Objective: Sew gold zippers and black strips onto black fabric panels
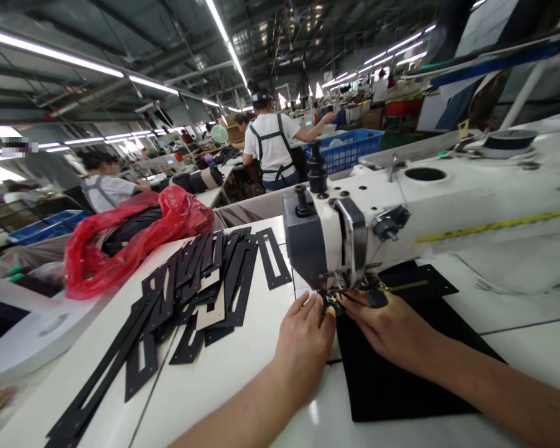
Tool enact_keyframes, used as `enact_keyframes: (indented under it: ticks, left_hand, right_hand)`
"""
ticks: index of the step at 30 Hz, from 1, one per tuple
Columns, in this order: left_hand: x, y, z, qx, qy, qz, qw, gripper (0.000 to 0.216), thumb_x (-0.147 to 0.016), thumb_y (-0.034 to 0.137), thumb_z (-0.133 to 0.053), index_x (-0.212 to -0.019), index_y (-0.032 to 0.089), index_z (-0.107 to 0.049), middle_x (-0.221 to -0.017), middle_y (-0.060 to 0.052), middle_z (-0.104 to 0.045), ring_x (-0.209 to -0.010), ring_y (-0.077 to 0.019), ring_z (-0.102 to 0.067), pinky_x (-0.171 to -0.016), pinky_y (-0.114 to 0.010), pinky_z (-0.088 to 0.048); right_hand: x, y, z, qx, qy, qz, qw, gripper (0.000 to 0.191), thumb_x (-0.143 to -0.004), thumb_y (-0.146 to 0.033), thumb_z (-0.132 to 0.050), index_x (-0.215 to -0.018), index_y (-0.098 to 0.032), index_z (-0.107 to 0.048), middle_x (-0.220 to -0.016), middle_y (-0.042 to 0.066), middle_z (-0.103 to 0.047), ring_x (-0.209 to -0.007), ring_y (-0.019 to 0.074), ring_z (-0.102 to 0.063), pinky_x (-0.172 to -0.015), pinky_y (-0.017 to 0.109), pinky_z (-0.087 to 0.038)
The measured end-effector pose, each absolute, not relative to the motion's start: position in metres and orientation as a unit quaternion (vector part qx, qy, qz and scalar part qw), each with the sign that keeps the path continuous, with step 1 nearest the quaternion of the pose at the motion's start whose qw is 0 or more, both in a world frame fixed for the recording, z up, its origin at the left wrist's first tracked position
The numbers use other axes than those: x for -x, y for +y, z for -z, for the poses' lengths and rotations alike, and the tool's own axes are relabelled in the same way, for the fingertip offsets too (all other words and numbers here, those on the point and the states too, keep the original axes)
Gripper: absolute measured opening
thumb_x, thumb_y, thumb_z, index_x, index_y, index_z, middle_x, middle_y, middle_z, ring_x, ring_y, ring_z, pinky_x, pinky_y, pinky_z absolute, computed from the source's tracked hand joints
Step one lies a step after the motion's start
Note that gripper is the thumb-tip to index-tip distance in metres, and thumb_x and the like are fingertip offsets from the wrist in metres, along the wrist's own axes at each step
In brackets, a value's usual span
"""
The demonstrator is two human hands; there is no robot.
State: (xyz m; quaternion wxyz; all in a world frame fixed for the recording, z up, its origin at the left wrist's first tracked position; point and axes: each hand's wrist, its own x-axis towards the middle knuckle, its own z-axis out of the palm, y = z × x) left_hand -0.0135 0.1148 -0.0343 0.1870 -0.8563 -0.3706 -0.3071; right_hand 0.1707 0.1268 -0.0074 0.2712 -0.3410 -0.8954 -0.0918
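Beneath the head of a white sewing machine (324, 242), both hands meet close to the presser foot (330, 298). My left hand (308, 339) is on the left side, fingers bent together and pressed against the work's edge at the foot. My right hand (387, 326) lies over a black fabric piece (392, 386), its fingers closed on the work and reaching under the machine head; the tips are partly hidden. The fabric spreads flat on the table to the right. Behind my right hand lies another dark strip (434, 280) with small holes and a yellowish line.
A pile of black slotted strips (191, 286) covers the table's left part, and one single strip (274, 258) lies beside it. A red plastic bag (140, 242) holds dark material. Past the table are a blue crate (350, 149) and a co-worker in a white shirt (270, 140).
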Motion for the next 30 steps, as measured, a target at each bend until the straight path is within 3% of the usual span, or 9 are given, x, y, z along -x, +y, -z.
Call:
enact_keyframes:
  ticks: [11,23,30]
  left_hand:
    - [0.015,0.122,0.035,0.855,-0.363,0.329,0.169,0.016,-0.085,0.01,-0.047,-0.087,0.012,-0.063,-0.09,-0.011,-0.069,-0.087,-0.0222,-0.066,-0.081,-0.039,-0.055]
    - [0.013,0.127,0.037,0.844,-0.401,0.331,0.13,0.01,-0.083,0.009,-0.051,-0.08,0.013,-0.06,-0.087,-0.008,-0.067,-0.086,-0.0204,-0.065,-0.082,-0.038,-0.053]
    - [0.014,0.127,0.038,0.845,-0.396,0.33,0.142,0.013,-0.084,0.009,-0.05,-0.081,0.012,-0.061,-0.09,-0.011,-0.068,-0.088,-0.0202,-0.065,-0.083,-0.037,-0.053]
  right_hand:
    - [-0.171,0.131,0.011,0.337,-0.891,0.086,0.291,0.03,-0.086,-0.009,-0.039,-0.099,-0.016,-0.064,-0.093,0.008,-0.066,-0.091,0.0187,-0.06,-0.087,0.034,-0.046]
    - [-0.172,0.139,0.015,0.351,-0.89,0.089,0.277,0.028,-0.086,-0.009,-0.035,-0.086,-0.017,-0.062,-0.085,0.007,-0.066,-0.079,0.0191,-0.061,-0.075,0.032,-0.047]
    - [-0.171,0.139,0.015,0.346,-0.889,0.102,0.284,0.029,-0.087,-0.01,-0.035,-0.089,-0.018,-0.063,-0.085,0.006,-0.067,-0.077,0.0172,-0.063,-0.073,0.03,-0.048]
